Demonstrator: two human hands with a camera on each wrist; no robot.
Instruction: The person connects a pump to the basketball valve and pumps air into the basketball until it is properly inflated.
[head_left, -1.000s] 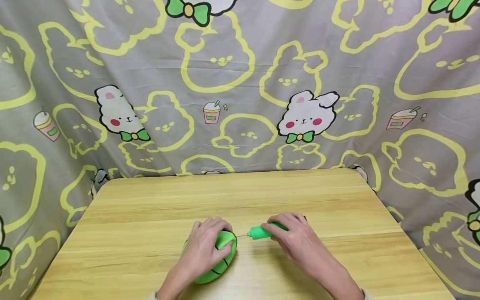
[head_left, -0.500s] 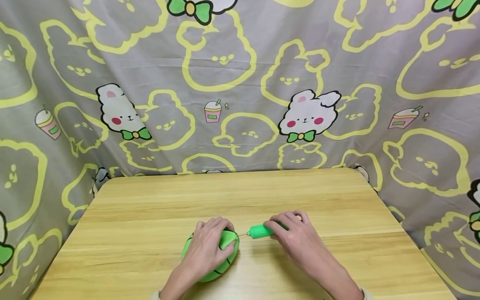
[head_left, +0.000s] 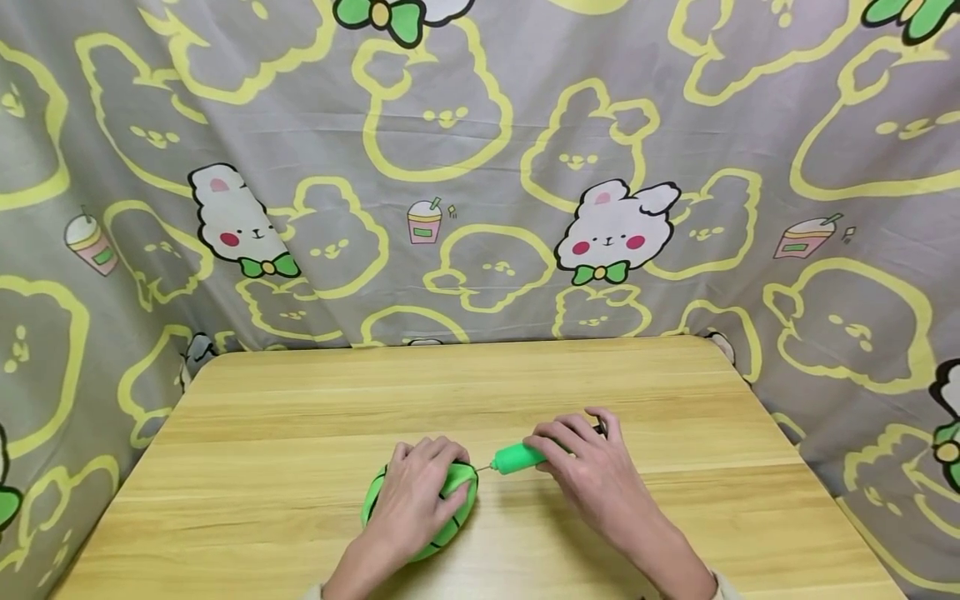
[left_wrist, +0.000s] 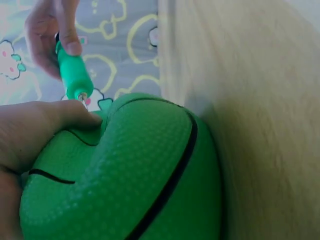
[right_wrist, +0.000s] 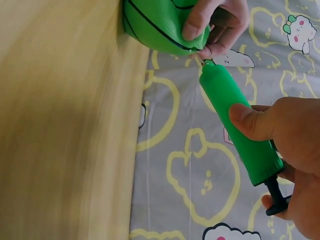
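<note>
My left hand [head_left: 412, 504] grips a green ball [left_wrist: 155, 170] with black lines and a pebbled skin. Its surface is creased and dented beside the thumb. From the right, my right hand [head_left: 596, 471] holds a green hand pump [right_wrist: 235, 107], fingers round the barrel. A black T-shaped handle [right_wrist: 280, 205] sticks out a little at the pump's rear, with a finger of the right hand at it. The thin metal needle [head_left: 485, 467] at the pump's front meets the ball near the left fingertips; its tip is hidden there.
Both hands work over the near part of a light wooden table [head_left: 315, 425]. A grey curtain [head_left: 480, 283] with yellow outlines and white rabbits hangs behind it and along both sides.
The pump's rear end has risen, so the pump now slants down toward the ball. My right hand's fingers have shifted up and back at the handle. The left hand keeps its grip.
</note>
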